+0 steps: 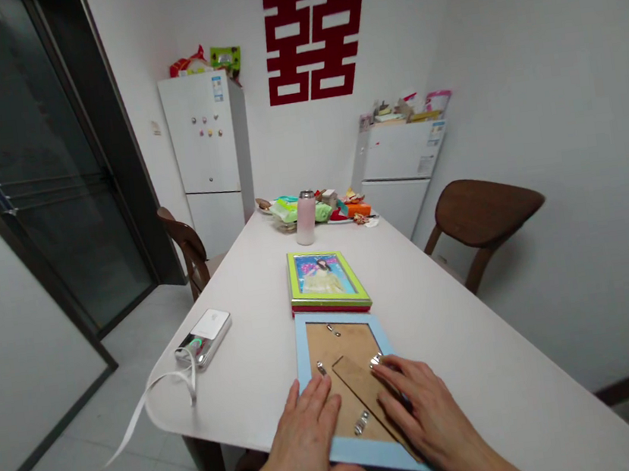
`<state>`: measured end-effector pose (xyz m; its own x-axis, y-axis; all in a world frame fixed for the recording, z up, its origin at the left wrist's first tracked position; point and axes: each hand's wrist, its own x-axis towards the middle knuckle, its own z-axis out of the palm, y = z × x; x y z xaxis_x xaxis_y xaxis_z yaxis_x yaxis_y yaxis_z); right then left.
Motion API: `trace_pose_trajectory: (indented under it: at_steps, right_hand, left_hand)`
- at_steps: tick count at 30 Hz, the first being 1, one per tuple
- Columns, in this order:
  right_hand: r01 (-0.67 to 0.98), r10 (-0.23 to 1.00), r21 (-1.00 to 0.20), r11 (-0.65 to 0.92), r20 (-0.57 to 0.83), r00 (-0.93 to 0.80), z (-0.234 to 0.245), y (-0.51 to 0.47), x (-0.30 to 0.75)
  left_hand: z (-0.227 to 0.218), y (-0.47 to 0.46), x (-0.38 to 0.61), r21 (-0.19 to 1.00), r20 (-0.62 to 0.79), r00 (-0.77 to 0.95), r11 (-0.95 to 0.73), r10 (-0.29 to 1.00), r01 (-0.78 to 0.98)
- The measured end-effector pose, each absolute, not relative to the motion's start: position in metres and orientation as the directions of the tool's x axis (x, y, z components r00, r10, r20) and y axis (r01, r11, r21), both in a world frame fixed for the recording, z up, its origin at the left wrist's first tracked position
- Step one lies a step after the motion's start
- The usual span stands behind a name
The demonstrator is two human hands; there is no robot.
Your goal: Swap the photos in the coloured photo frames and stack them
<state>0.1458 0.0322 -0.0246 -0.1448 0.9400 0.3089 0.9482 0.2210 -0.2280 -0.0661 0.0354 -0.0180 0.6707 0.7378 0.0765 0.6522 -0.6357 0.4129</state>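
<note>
A light blue picture frame (301,344) lies face down on the table, its brown backing board (347,411) showing. Small metal clips sit around the board, among them a lower one (361,422) and a left one (322,368). My left hand (309,446) rests flat on the frame's left side, fingertips on the board and thumb by the near edge. With its fingers apart, my right hand (428,412) touches the right-hand metal clip (376,360) with a fingertip. Its thumb is over the board's stand flap (368,389).
Just beyond lies a green-rimmed framed picture (328,276) on a red one (332,310). A pink bottle (305,217) stands farther back before packets (288,209). At left is a power bank (205,337) with a white strap (131,426). Chairs (484,215) flank the table (260,349).
</note>
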Motion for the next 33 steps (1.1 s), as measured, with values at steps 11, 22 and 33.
trace_pose_trajectory:
  at_steps: [11, 22, 33]
  right_hand:
    - [0.985, 0.969, -0.114, 0.128, 0.224, -0.1, -0.023, 0.05, 0.149]
    - [0.887, 0.86, -0.142, 0.439, 0.35, -0.37, -0.025, 0.022, 0.142]
    - [0.797, 0.824, -0.23, 0.558, 0.272, -0.498, -0.015, 0.002, 0.133]
  left_hand:
    - [-0.014, 0.035, -0.065, 0.411, 0.116, 0.655, -0.636, 0.747, 0.653]
    - [-0.021, 0.035, -0.065, 0.401, 0.135, 0.665, -0.655, 0.734, 0.641]
    - [-0.017, 0.036, -0.063, 0.412, 0.157, 0.645, -0.643, 0.748, 0.645]
